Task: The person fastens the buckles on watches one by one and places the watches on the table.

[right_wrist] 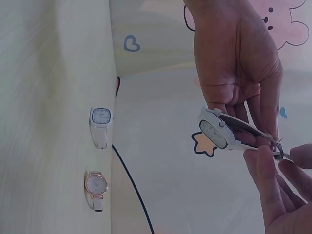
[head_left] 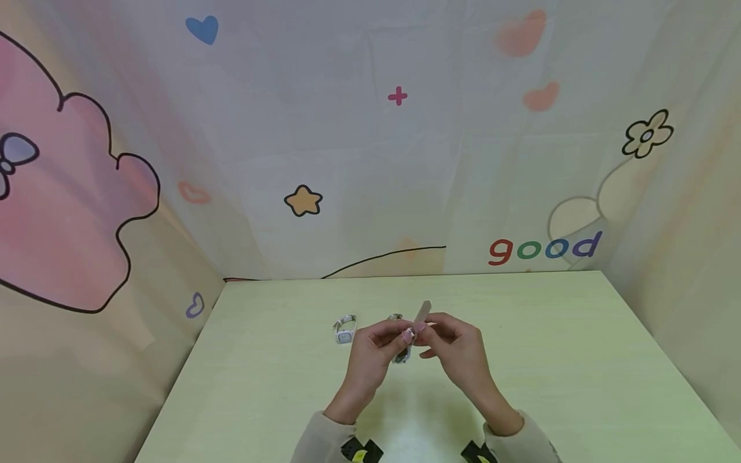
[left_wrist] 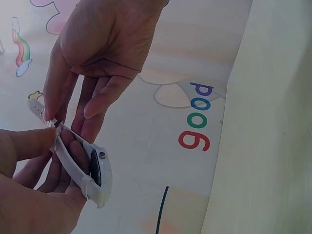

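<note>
A white wristwatch (right_wrist: 214,130) hangs from both hands, its strap looped into a ring and its oval-looking face turned outward in the right wrist view. My left hand (head_left: 368,350) pinches the strap by the metal buckle, with fingers inside the loop. The thumb and fingers of my right hand (head_left: 460,350) pinch the strap at the same buckle. A loose strap end (head_left: 425,310) sticks up past the fingertips. Fingers partly hide the buckle, so how far the strap runs through it I cannot tell.
On the pale table (head_left: 579,373) a white square-faced watch (head_left: 345,336) lies left of the hands. A rose-gold round-faced watch (right_wrist: 96,184) lies near it, mostly hidden behind the left hand in the head view. A printed cloth backdrop (head_left: 347,96) rises along the table's far edge.
</note>
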The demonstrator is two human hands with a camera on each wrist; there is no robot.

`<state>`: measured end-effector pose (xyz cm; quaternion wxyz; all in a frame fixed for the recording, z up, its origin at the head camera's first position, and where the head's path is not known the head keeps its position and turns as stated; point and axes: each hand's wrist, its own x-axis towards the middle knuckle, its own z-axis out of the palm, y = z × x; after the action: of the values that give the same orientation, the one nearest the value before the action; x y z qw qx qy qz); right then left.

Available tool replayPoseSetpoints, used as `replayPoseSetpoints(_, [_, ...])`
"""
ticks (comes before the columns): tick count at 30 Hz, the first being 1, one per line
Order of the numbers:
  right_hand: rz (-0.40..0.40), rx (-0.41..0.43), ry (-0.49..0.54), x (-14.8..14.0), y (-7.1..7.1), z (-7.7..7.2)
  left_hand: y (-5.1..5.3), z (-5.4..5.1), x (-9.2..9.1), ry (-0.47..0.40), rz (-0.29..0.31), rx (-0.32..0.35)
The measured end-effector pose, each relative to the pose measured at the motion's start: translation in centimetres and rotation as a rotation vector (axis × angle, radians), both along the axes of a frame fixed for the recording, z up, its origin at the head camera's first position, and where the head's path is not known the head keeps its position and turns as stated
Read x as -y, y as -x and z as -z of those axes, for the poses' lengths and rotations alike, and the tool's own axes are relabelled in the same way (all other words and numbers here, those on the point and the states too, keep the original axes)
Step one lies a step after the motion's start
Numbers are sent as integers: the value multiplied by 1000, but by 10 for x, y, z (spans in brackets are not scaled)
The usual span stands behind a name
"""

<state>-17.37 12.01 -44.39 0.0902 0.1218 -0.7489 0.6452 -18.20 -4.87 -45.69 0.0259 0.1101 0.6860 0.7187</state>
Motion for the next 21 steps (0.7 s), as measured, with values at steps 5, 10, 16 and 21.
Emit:
replayPoseSetpoints(5, [20,-52,11,3,2,1,0,-2,-1,27,-30,-24])
replayPoseSetpoints(10, [75,-83,21,5,4,0,0,-4,-2,21,-37,-20])
replayPoseSetpoints(16, [32,-44,72,4,5,-1,-1,-5,-2,-3,-53,-13])
replayPoseSetpoints(21, [-4,-27,100,4,5,0,-1,-3,-1,-34,-54,-3])
